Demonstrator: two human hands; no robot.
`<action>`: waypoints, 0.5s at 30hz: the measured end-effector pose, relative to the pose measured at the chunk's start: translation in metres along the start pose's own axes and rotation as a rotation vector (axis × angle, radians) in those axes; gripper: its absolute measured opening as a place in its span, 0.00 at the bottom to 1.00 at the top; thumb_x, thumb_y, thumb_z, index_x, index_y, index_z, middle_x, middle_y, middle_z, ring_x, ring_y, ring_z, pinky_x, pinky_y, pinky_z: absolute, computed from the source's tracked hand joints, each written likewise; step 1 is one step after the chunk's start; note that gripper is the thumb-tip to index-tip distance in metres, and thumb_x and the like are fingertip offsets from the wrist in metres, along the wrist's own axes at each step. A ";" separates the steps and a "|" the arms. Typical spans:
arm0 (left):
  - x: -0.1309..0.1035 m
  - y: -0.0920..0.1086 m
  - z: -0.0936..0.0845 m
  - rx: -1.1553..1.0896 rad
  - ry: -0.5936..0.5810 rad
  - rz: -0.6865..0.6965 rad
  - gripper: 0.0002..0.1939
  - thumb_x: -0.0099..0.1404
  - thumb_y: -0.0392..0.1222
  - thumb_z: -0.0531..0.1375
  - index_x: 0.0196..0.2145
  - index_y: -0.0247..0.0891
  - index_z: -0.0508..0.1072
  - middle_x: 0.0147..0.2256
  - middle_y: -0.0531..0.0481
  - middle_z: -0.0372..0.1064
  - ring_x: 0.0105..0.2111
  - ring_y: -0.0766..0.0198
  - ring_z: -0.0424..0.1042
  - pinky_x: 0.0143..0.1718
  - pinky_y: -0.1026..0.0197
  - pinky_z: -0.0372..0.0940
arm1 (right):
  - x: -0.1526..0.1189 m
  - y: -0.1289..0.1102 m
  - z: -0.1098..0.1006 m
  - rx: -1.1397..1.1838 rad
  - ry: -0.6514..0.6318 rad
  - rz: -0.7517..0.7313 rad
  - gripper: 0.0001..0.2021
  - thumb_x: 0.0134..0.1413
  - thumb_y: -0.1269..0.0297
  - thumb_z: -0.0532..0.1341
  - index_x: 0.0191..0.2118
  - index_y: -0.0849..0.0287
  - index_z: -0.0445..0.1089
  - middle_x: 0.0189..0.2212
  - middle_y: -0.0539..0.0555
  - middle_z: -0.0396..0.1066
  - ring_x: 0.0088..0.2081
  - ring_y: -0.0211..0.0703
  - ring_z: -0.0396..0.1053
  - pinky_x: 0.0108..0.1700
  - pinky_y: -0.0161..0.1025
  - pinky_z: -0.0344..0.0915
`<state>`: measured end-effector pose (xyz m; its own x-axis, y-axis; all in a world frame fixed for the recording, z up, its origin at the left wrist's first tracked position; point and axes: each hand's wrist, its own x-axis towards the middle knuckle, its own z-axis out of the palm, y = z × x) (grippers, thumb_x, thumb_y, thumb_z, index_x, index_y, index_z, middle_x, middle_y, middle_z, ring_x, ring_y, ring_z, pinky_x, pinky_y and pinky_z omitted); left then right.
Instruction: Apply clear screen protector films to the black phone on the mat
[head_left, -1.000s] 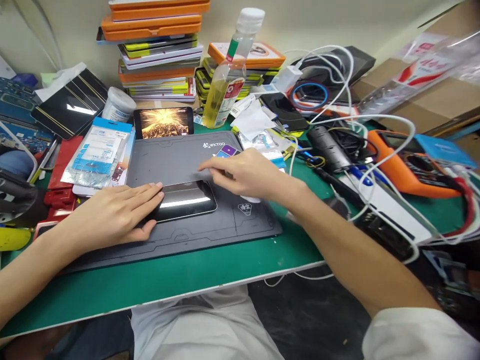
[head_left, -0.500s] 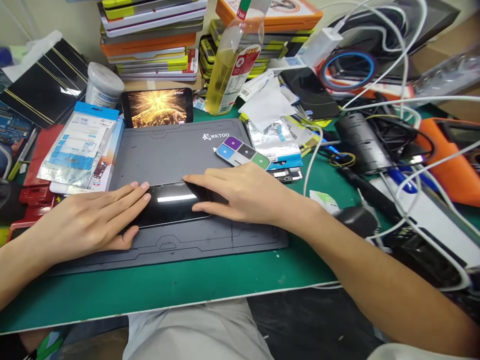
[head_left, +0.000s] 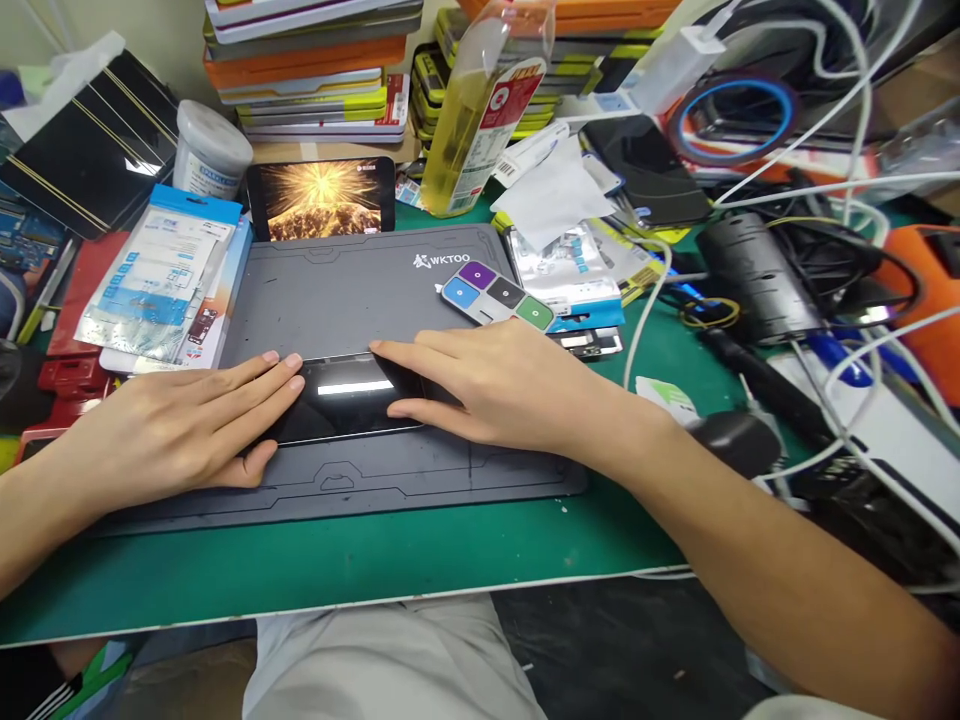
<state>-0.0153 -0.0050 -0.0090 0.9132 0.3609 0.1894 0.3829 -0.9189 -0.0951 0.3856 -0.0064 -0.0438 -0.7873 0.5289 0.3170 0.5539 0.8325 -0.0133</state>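
Note:
A black smartphone, or a phone screen, lies flat on the grey work mat, with a bright strip of light reflected in its glass. My left hand holds its left end, straight fingers over the glass and thumb by the near edge. At the other end, my right hand grips it, index finger along the far edge and thumb on the near side. The hands cover both ends. Just beyond my right hand is a card with coloured squares.
A lit phone leans behind the mat. Packets lie left; a bottle of yellow liquid and stacked boxes stand behind. Cables, a tape roll and tools crowd the right. The green table's edge runs nearest me.
The whole view has shifted slightly, so the background sits a little higher and further right. Both hands keep the same hold on the smartphone.

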 end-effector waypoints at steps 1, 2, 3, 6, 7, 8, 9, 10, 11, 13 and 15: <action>-0.001 -0.001 0.000 -0.006 0.001 -0.003 0.53 0.92 0.41 0.64 0.99 0.55 0.38 0.79 0.45 0.81 0.68 0.45 0.92 0.71 0.47 0.90 | 0.000 -0.001 -0.001 -0.001 -0.004 -0.001 0.28 0.99 0.50 0.57 0.77 0.70 0.80 0.47 0.62 0.91 0.44 0.55 0.90 0.39 0.46 0.67; -0.001 -0.001 0.001 -0.013 0.002 -0.007 0.53 0.92 0.41 0.64 0.99 0.56 0.39 0.79 0.46 0.81 0.68 0.46 0.92 0.71 0.47 0.90 | 0.000 -0.001 -0.001 -0.002 -0.012 0.002 0.28 0.99 0.50 0.57 0.77 0.70 0.80 0.47 0.62 0.91 0.44 0.55 0.90 0.39 0.46 0.67; -0.002 -0.001 0.001 -0.019 0.004 -0.010 0.53 0.92 0.42 0.65 0.99 0.57 0.40 0.79 0.46 0.81 0.68 0.46 0.93 0.72 0.48 0.90 | 0.000 -0.002 -0.002 -0.004 -0.021 0.008 0.28 0.99 0.50 0.57 0.77 0.70 0.80 0.47 0.62 0.91 0.44 0.55 0.90 0.39 0.46 0.67; -0.001 -0.002 0.002 -0.005 0.020 -0.007 0.51 0.93 0.43 0.64 0.99 0.57 0.42 0.79 0.48 0.82 0.67 0.48 0.93 0.73 0.48 0.89 | 0.000 -0.002 -0.003 -0.014 -0.039 0.023 0.27 0.99 0.50 0.57 0.78 0.69 0.80 0.47 0.62 0.91 0.44 0.55 0.90 0.39 0.46 0.66; -0.001 -0.002 0.002 0.014 0.026 0.002 0.50 0.93 0.43 0.63 0.99 0.56 0.43 0.78 0.48 0.82 0.67 0.48 0.93 0.73 0.48 0.89 | 0.000 -0.002 -0.003 -0.018 -0.037 0.025 0.27 1.00 0.51 0.57 0.78 0.69 0.79 0.47 0.62 0.91 0.45 0.55 0.90 0.39 0.46 0.65; -0.001 -0.002 0.002 0.036 0.027 0.014 0.49 0.94 0.44 0.63 0.99 0.54 0.44 0.78 0.48 0.82 0.67 0.48 0.93 0.74 0.48 0.88 | 0.000 -0.002 -0.004 -0.021 -0.035 0.023 0.27 1.00 0.51 0.57 0.78 0.69 0.79 0.47 0.62 0.91 0.45 0.55 0.90 0.39 0.46 0.65; -0.001 -0.002 0.003 0.057 0.023 0.027 0.49 0.94 0.44 0.63 0.99 0.52 0.44 0.79 0.47 0.82 0.68 0.48 0.92 0.75 0.48 0.87 | 0.000 -0.002 -0.004 -0.023 -0.032 0.019 0.27 1.00 0.51 0.57 0.78 0.69 0.79 0.48 0.62 0.91 0.45 0.55 0.90 0.40 0.46 0.65; -0.001 -0.002 0.003 0.072 0.016 0.034 0.48 0.94 0.44 0.63 0.99 0.50 0.45 0.79 0.47 0.81 0.69 0.49 0.92 0.77 0.48 0.86 | 0.000 -0.002 -0.004 -0.023 -0.029 0.015 0.27 1.00 0.51 0.57 0.78 0.69 0.79 0.48 0.62 0.91 0.45 0.55 0.90 0.40 0.45 0.66; -0.003 -0.002 0.004 0.079 0.027 0.032 0.47 0.93 0.43 0.63 0.98 0.51 0.47 0.80 0.49 0.81 0.70 0.49 0.91 0.77 0.49 0.85 | 0.000 -0.002 -0.004 -0.023 -0.028 0.012 0.27 1.00 0.51 0.57 0.78 0.70 0.79 0.48 0.62 0.91 0.45 0.55 0.90 0.40 0.45 0.66; -0.007 -0.002 0.006 0.068 0.056 0.002 0.46 0.93 0.42 0.62 0.98 0.57 0.50 0.81 0.55 0.80 0.72 0.51 0.90 0.78 0.50 0.85 | 0.001 -0.002 -0.004 -0.022 -0.030 0.013 0.27 1.00 0.51 0.57 0.77 0.69 0.80 0.47 0.62 0.91 0.45 0.55 0.90 0.40 0.46 0.66; -0.012 -0.003 0.008 0.072 0.052 -0.008 0.45 0.93 0.43 0.62 0.97 0.63 0.52 0.82 0.59 0.78 0.74 0.53 0.88 0.78 0.51 0.85 | 0.000 -0.002 -0.004 -0.023 -0.043 0.025 0.27 0.99 0.51 0.57 0.77 0.69 0.80 0.48 0.62 0.91 0.45 0.56 0.90 0.40 0.46 0.66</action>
<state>-0.0260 -0.0057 -0.0185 0.9021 0.3579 0.2410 0.4011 -0.9015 -0.1625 0.3851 -0.0089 -0.0396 -0.7835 0.5569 0.2755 0.5797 0.8148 0.0015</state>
